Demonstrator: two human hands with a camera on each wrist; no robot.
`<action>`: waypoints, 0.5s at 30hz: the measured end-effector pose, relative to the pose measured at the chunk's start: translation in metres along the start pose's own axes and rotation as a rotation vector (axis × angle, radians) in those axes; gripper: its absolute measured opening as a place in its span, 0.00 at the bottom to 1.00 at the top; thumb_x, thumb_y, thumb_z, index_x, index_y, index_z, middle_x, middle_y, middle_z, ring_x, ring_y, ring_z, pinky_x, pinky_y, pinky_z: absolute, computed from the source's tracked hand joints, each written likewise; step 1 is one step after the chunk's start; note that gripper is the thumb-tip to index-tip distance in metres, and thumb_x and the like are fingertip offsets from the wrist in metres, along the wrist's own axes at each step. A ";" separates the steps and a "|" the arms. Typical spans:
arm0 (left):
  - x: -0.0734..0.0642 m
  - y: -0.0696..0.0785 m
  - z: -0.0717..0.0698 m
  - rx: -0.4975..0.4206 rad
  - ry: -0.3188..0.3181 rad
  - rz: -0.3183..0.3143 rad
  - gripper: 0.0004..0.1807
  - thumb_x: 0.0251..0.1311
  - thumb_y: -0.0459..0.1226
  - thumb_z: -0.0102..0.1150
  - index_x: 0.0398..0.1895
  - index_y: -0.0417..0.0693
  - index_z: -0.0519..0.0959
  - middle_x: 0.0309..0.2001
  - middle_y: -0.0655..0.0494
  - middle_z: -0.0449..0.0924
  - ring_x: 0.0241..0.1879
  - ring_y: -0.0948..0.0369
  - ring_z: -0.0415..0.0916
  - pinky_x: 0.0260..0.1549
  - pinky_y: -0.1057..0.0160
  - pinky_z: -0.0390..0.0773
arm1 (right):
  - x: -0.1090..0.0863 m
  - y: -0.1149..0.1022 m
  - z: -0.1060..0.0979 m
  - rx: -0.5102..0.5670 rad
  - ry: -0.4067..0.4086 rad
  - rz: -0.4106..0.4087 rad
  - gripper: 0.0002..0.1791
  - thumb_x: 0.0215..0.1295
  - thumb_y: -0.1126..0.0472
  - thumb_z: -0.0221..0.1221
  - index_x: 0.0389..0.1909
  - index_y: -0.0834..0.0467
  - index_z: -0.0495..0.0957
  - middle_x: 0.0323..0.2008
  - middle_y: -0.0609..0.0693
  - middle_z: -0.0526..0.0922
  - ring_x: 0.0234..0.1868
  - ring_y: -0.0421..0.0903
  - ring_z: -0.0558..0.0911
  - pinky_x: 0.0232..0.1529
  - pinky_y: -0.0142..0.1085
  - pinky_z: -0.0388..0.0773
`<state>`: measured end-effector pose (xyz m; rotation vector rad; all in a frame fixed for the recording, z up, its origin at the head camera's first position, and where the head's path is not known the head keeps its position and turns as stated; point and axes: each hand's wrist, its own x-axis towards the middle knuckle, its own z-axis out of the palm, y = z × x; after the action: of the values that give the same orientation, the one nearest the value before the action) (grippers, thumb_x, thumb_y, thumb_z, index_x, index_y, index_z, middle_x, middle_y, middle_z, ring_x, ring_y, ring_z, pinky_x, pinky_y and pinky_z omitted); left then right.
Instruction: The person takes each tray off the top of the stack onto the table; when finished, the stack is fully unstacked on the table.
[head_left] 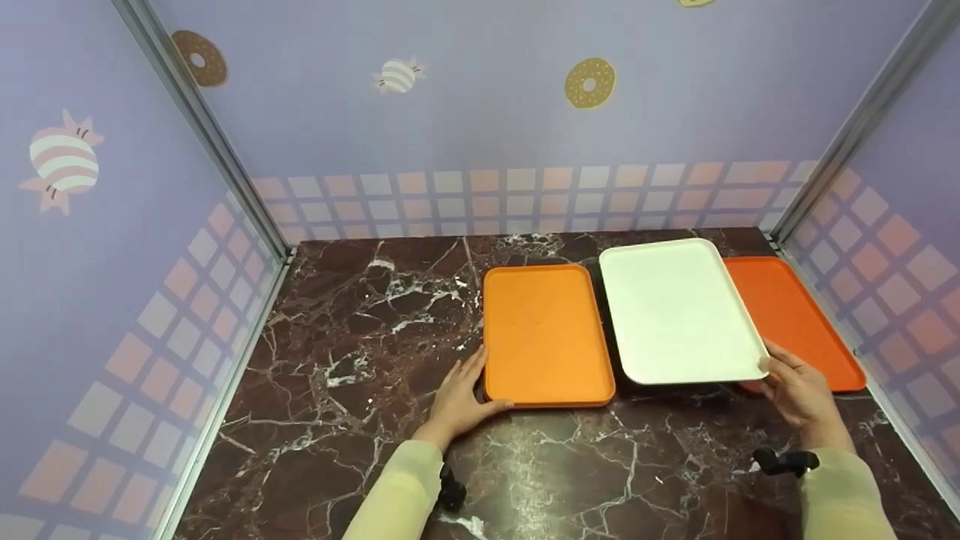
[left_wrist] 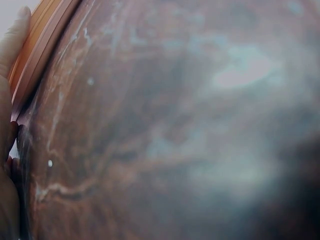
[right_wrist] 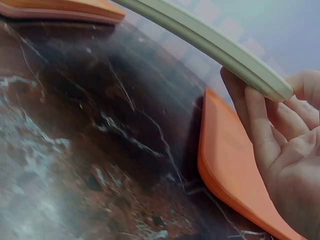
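Observation:
My left hand rests at the near left corner of a yellow-orange tray, its thumb against the front rim and its fairly straight fingers along the left side. In the left wrist view the thumb lies at the tray's layered edge; the other fingers are partly hidden. My right hand pinches the near right corner of a white tray, thumb above and fingers beneath. That tray is raised off the table, as the right wrist view shows. An orange-red tray lies partly behind and below it.
The trays are on a dark marbled tabletop. A patterned back wall and side walls enclose it, with metal posts at the corners. The orange-red tray is close to the right wall.

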<state>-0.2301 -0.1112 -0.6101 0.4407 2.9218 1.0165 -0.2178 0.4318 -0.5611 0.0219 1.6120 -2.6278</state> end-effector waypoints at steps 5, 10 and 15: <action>0.000 0.000 0.001 0.002 -0.005 -0.009 0.62 0.51 0.69 0.68 0.84 0.53 0.52 0.83 0.53 0.53 0.80 0.40 0.52 0.80 0.40 0.52 | 0.006 0.002 -0.005 -0.059 0.009 0.033 0.25 0.78 0.73 0.46 0.52 0.46 0.88 0.46 0.42 0.91 0.40 0.40 0.90 0.39 0.34 0.88; 0.001 -0.001 0.002 0.003 -0.002 -0.008 0.62 0.51 0.69 0.67 0.84 0.53 0.52 0.83 0.54 0.53 0.81 0.41 0.52 0.81 0.41 0.50 | 0.011 0.008 -0.004 -0.117 0.024 0.071 0.23 0.78 0.71 0.49 0.49 0.41 0.87 0.44 0.39 0.90 0.43 0.37 0.89 0.41 0.30 0.87; 0.001 -0.002 0.003 0.008 -0.004 -0.007 0.62 0.51 0.69 0.68 0.84 0.53 0.52 0.83 0.55 0.53 0.81 0.44 0.52 0.81 0.43 0.50 | 0.013 0.013 -0.002 -0.162 0.046 0.095 0.23 0.78 0.69 0.51 0.46 0.37 0.85 0.43 0.35 0.89 0.43 0.33 0.88 0.42 0.28 0.86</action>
<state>-0.2309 -0.1111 -0.6136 0.4325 2.9227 1.0029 -0.2303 0.4270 -0.5741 0.1477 1.7858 -2.4375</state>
